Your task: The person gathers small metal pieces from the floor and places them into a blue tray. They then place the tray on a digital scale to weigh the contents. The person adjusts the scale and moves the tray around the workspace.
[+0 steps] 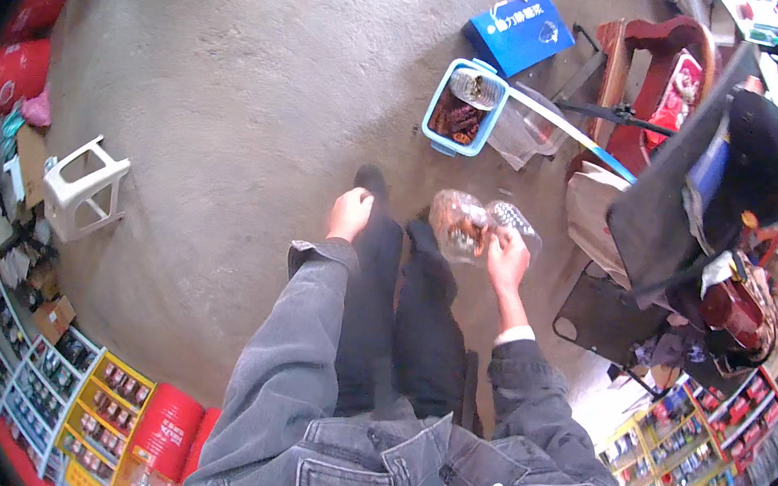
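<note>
My right hand [508, 256] grips an opened see-through plastic clamshell box [456, 227] by the side where its two halves meet. Brown pieces of food, too blurred to name, lie in the left half; the other half [522, 225] spreads out to the right. My left hand [349, 215] is closed in a loose fist beside my left leg, with nothing visible in it. Ahead on the floor stands a light-blue tub [435, 134]. Inside it are dark reddish-brown pieces and another see-through plastic box [477, 87].
A blue carton [521, 34] stands behind the tub, with a see-through plastic bag [526, 134] to its right. A wooden chair [616, 52] and a black stand [679, 172] are at right. A white stool [84, 191] is at left. Stocked shelves [113, 394] line the edges.
</note>
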The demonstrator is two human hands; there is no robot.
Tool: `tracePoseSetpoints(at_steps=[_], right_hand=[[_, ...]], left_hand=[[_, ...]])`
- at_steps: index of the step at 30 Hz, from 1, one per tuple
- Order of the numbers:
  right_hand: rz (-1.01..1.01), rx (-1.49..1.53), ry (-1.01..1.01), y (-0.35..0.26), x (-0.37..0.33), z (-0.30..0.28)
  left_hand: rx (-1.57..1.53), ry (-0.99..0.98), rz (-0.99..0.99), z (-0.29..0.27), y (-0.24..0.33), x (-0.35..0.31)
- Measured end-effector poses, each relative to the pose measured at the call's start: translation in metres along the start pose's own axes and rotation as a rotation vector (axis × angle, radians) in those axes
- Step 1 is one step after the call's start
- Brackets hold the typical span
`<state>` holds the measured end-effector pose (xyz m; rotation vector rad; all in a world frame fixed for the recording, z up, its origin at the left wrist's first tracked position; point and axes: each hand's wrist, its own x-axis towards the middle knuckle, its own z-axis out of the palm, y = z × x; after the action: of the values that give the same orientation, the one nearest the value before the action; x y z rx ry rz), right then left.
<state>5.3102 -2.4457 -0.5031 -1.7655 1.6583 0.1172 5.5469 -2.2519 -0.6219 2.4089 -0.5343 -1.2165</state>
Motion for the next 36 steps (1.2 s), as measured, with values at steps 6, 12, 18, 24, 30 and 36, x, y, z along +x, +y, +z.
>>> tracePoseSetpoints(at_steps=[6, 12, 18, 24, 30, 36], right_hand=[[-0.041, 0.024, 0.111, 0.004, 0.144, 0.13], [-0.064, -0.107, 0.049, -0.006, 0.239, 0.191], [-0.291, 0.092, -0.32, -0.003, 0.238, 0.175], [-0.333, 0.279, -0.117, 0.015, 0.238, 0.138], [0.335, 0.901, 0.154, 0.07, 0.32, 0.168], [0.448, 1.275, -0.32, 0.098, 0.364, 0.215]], left_hand=[[-0.734, -0.329, -0.206, 0.058, 0.034, 0.112], [-0.927, -0.232, -0.258, 0.101, 0.042, 0.206], [-1.014, -0.135, -0.354, 0.144, 0.055, 0.266], [-1.212, -0.195, -0.514, 0.145, 0.047, 0.265], [-1.398, -0.325, -0.434, 0.154, 0.042, 0.279], [-1.388, -0.291, -0.385, 0.158, 0.057, 0.287]])
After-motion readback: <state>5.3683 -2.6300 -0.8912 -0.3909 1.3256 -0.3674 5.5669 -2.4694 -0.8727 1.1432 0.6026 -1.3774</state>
